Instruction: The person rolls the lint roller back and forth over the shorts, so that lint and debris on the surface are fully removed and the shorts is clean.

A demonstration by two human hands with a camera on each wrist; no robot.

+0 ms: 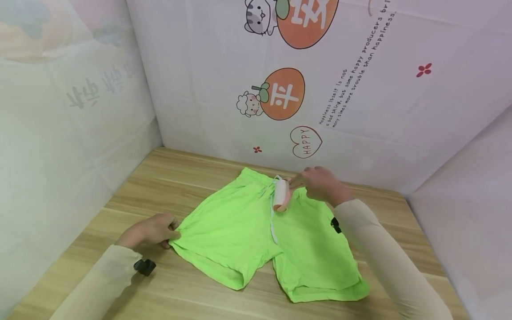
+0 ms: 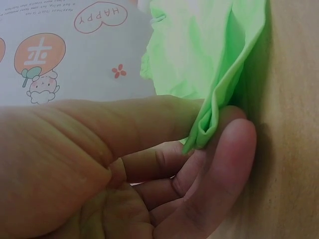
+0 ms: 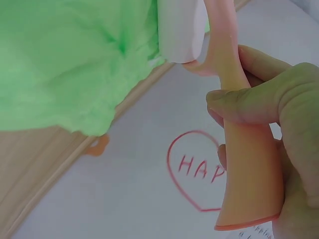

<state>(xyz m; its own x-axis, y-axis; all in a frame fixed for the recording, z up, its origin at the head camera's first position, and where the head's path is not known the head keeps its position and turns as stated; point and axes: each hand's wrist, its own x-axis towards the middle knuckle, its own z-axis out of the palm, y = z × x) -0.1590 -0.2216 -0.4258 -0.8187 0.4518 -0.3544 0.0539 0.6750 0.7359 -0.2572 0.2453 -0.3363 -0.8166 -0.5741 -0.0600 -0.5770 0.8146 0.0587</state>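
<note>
Bright green shorts [image 1: 232, 222] with a white drawstring [image 1: 273, 226] lie spread on the wooden table, waistband toward the back wall. My left hand [image 1: 156, 230] pinches the outer edge of the left leg; in the left wrist view, the folded cloth [image 2: 214, 114] sits between thumb and fingers. My right hand [image 1: 320, 183] holds a lint roller by its orange-pink handle [image 3: 251, 164]. The roller's white cylinder [image 1: 282, 192] is at the shorts' front near the waistband and drawstring; whether it presses on the cloth cannot be told.
The wooden tabletop [image 1: 192, 178] meets a white back wall [image 1: 208, 89] printed with cartoon fruit and lettering. White side walls [image 1: 72, 133] stand at left and right. Each wrist carries a small black device [image 1: 145, 267].
</note>
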